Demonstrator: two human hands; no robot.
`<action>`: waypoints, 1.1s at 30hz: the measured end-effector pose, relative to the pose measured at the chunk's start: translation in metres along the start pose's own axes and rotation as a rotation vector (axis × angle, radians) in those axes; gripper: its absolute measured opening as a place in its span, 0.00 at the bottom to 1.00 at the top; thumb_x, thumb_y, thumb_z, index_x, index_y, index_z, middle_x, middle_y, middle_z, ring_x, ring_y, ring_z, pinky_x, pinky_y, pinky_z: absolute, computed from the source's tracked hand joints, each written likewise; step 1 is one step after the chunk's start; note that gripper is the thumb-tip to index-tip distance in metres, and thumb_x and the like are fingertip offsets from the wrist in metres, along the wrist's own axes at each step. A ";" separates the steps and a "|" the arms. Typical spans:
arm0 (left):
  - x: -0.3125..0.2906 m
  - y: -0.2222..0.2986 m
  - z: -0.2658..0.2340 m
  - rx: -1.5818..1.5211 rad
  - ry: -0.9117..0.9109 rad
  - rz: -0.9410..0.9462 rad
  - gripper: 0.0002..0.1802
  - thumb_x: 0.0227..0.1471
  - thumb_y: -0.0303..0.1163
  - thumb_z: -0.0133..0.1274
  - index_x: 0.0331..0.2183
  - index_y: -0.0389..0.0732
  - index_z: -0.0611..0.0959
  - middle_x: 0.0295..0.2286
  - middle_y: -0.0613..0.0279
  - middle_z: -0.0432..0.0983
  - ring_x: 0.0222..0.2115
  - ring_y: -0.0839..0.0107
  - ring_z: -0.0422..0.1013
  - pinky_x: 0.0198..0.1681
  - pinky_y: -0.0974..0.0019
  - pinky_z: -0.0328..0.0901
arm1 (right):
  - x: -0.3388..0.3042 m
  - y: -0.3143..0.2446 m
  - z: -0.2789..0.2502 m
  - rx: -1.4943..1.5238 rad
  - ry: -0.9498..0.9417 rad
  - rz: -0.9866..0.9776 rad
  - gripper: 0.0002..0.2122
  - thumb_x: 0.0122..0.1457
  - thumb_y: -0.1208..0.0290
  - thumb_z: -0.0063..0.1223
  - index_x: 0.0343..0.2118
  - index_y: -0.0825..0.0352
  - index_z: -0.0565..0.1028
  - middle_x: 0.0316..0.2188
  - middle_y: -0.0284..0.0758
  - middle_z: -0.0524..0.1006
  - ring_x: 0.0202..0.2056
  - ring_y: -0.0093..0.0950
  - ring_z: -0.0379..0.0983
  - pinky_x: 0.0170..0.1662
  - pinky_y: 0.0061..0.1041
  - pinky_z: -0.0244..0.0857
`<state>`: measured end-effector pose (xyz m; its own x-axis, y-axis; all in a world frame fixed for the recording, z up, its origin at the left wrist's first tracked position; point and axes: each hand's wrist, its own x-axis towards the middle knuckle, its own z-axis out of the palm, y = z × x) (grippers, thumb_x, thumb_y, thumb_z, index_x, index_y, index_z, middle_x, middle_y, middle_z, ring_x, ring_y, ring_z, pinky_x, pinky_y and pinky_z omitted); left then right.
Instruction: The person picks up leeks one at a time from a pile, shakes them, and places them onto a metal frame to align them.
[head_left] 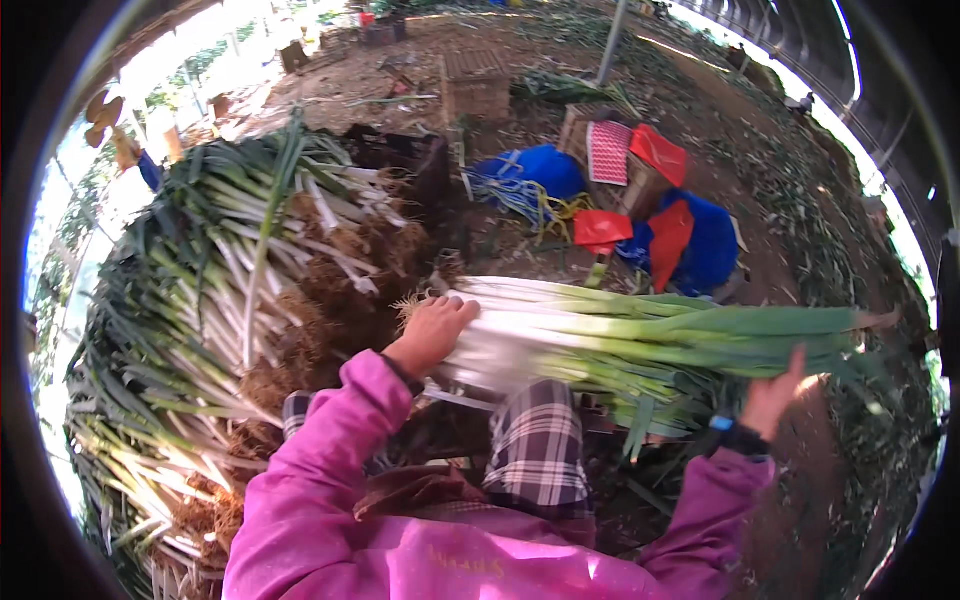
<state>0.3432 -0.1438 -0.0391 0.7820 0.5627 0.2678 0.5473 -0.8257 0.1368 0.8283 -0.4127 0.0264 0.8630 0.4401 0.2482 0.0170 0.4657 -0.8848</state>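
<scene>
A bunch of leeks (600, 325) lies crosswise in front of me, white root ends to the left and green leaves to the right. My left hand (435, 332) is closed around the white shank of a leek close to its roots, and the stalks just below it are smeared by motion. At the leafy end, my right hand (775, 398) grips the green leaves from below. One of its fingers points up beside them; the others are partly hidden.
To my left rises a big heap of leeks (225, 270) with brown, soil-covered roots facing me. Ahead are a dark crate (405, 155), a wooden crate (475, 85), a blue bundle (545, 170) with ties, and red and blue cloths (700, 235). A metal post (613, 40) stands farther back.
</scene>
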 end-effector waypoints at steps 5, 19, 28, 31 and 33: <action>-0.005 -0.027 0.153 0.307 -0.115 -0.302 0.14 0.52 0.34 0.46 0.42 0.45 0.76 0.40 0.55 0.74 0.44 0.56 0.67 0.48 0.48 0.59 | -0.051 0.143 -0.037 -0.443 0.293 0.872 0.22 0.53 0.55 0.62 0.45 0.64 0.71 0.32 0.31 0.74 0.25 0.24 0.71 0.20 0.25 0.69; 0.048 0.047 0.141 -0.113 -0.276 0.008 0.17 0.47 0.39 0.57 0.41 0.48 0.79 0.36 0.61 0.74 0.42 0.59 0.70 0.45 0.55 0.64 | -0.073 0.124 -0.023 -0.714 0.169 0.630 0.24 0.49 0.52 0.66 0.37 0.69 0.72 0.24 0.30 0.74 0.14 0.19 0.66 0.12 0.20 0.54; 0.086 0.048 0.120 -0.481 -0.129 0.042 0.18 0.45 0.36 0.56 0.41 0.49 0.79 0.34 0.56 0.74 0.36 0.56 0.73 0.41 0.57 0.66 | -0.133 0.131 -0.026 -0.758 0.199 0.490 0.22 0.55 0.61 0.60 0.46 0.70 0.65 0.27 0.34 0.73 0.19 0.25 0.73 0.15 0.23 0.66; 0.087 0.045 0.074 -0.334 0.013 0.167 0.22 0.45 0.34 0.58 0.45 0.47 0.78 0.29 0.57 0.72 0.33 0.55 0.71 0.36 0.54 0.65 | -0.127 0.140 0.001 -0.324 0.036 0.842 0.23 0.55 0.68 0.60 0.47 0.74 0.62 0.36 0.43 0.75 0.25 0.32 0.78 0.24 0.28 0.73; 0.081 0.062 0.047 -0.296 0.026 0.201 0.22 0.45 0.34 0.58 0.45 0.46 0.77 0.29 0.58 0.71 0.33 0.56 0.70 0.37 0.55 0.64 | -0.113 0.153 0.010 -0.278 0.042 0.570 0.21 0.59 0.70 0.53 0.51 0.75 0.62 0.45 0.48 0.74 0.40 0.39 0.78 0.39 0.35 0.74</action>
<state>0.4547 -0.1479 -0.0533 0.8552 0.3897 0.3416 0.2699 -0.8977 0.3484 0.7286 -0.3833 -0.1333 0.7944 0.5267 -0.3026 -0.3255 -0.0515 -0.9441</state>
